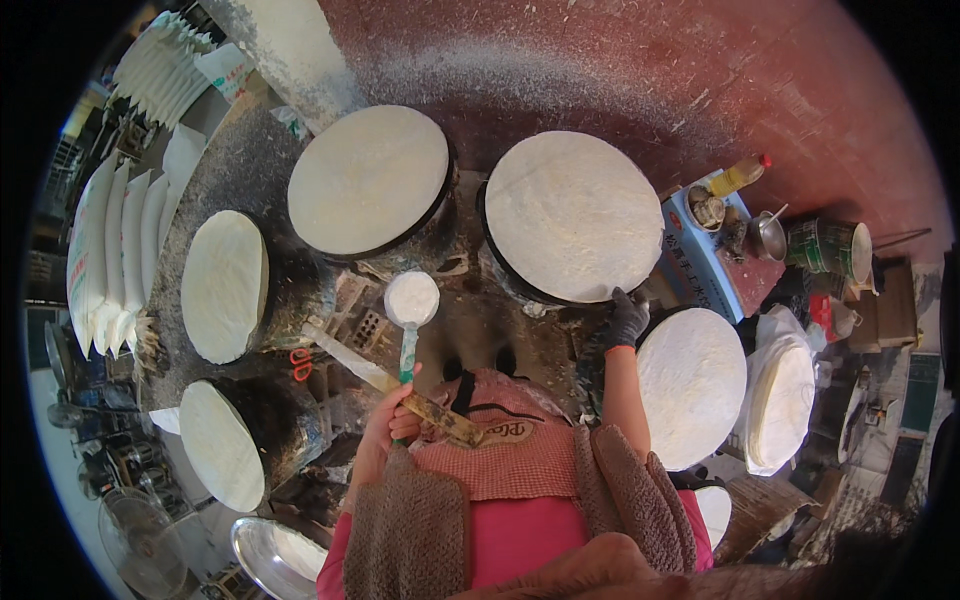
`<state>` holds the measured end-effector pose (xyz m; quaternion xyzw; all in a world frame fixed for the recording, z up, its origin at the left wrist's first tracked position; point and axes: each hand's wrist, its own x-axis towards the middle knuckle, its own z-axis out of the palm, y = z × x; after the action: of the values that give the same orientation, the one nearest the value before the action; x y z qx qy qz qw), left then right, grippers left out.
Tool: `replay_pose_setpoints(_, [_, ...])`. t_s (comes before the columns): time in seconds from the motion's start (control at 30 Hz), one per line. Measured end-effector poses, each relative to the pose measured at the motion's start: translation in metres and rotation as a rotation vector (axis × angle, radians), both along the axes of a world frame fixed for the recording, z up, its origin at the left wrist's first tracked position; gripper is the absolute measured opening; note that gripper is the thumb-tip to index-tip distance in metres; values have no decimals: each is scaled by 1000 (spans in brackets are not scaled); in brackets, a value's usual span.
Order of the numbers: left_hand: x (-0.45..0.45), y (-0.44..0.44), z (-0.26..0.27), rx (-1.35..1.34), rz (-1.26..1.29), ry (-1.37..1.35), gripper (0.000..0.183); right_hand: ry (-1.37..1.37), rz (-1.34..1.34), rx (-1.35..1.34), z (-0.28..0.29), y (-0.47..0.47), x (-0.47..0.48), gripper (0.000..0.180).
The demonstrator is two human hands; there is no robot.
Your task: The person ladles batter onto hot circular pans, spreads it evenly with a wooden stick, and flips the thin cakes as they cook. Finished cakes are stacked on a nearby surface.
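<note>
My left hand (399, 414) is closed around the green handle of a ladle (412, 298) whose bowl holds white batter or flour. The same hand holds a long flat scraper (439, 421) with a brown wooden grip, lying slantwise over the apron. My right hand (628, 319), in a dark grey glove, has its fingers at the near right edge of a thin round flatbread sheet (574, 217) on a black griddle; whether they pinch it cannot be told. A second sheet (369, 180) covers the griddle to its left, and another (690, 388) lies beside my right forearm.
Two more covered griddles (225, 287) stand at the left, near red-handled scissors (301, 364). A metal basin (277, 556) is at the lower left. Stacked round sheets (780, 412) lie at the right, below a blue box (694, 259) with an oil bottle (739, 176) and bowls nearby.
</note>
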<state>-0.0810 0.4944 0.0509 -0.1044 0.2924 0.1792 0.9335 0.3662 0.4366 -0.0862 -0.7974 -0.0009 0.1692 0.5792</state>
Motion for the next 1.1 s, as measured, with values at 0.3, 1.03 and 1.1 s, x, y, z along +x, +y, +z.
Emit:
replay_pose_setpoints(0.3, [5,-6,-3,50,-23,-14,42,158,-142,284,16,30,-2,50])
replay_pose_setpoints(1.03, [-12,0,0,-51,20,37,37,-1218,1431,-482,104,90,47,22])
replay_pose_setpoints(1.1, [-18,6,0,-56,13,22,37,-1057,1283,-358,112,104,63,25])
